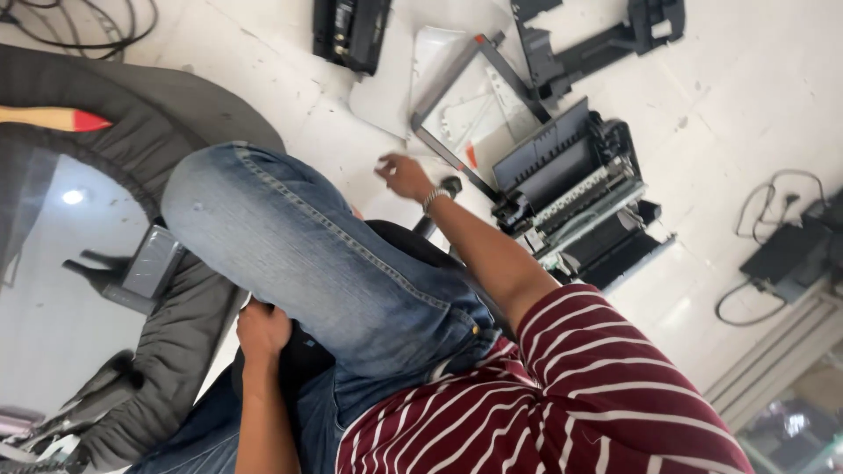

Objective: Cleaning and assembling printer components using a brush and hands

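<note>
The right hand (pixel 404 175), fingers loosely curled and holding nothing, hovers near the frame of the dismantled printer (pixel 575 197) on the floor (pixel 755 88) (parts scattered toward its far edge). The left hand (pixel 262 332) presses against the jeans (pixel 334 263).

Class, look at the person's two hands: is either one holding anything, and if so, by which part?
Neither visibly holds anything. The right hand reaches, loosely curled, toward the dismantled printer. The left hand rests under the jeans-clad thigh.

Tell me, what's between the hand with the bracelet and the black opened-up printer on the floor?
In the head view, a thin dark frame with a white panel inside lies between the right hand and the opened printer.
</note>
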